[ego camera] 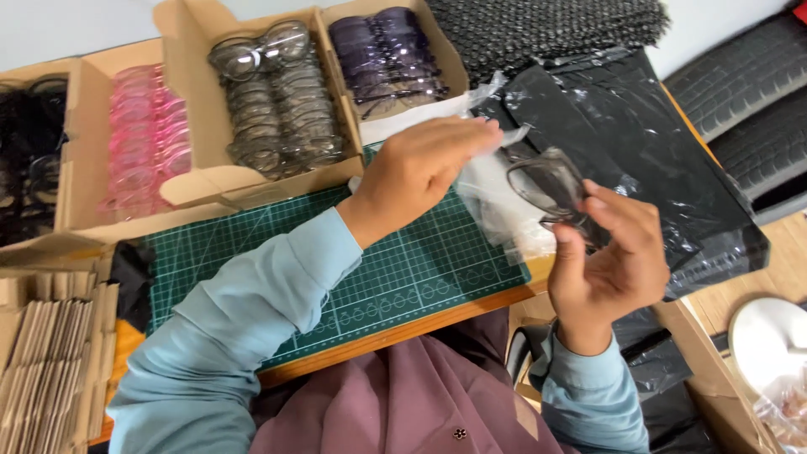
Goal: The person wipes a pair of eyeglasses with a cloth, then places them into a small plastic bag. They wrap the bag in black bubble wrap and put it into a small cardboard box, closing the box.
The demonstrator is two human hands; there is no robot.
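My right hand (609, 256) grips a pair of dark-framed glasses (546, 185) at the right edge of the green cutting mat (420, 261). My left hand (420, 168) reaches across above the mat and pinches a clear plastic sleeve (496, 197) that lies around the glasses. Whether the glasses sit fully inside the sleeve is hard to tell. Both sleeves are light blue.
Open cardboard boxes at the back hold rows of glasses: pink (143, 139), grey-clear (277, 101), purple (387, 59) and black (29, 160). Black plastic bags (647, 143) lie at right, black bubble wrap (538, 25) behind. Folded cardboard pieces (50, 353) are stacked at left.
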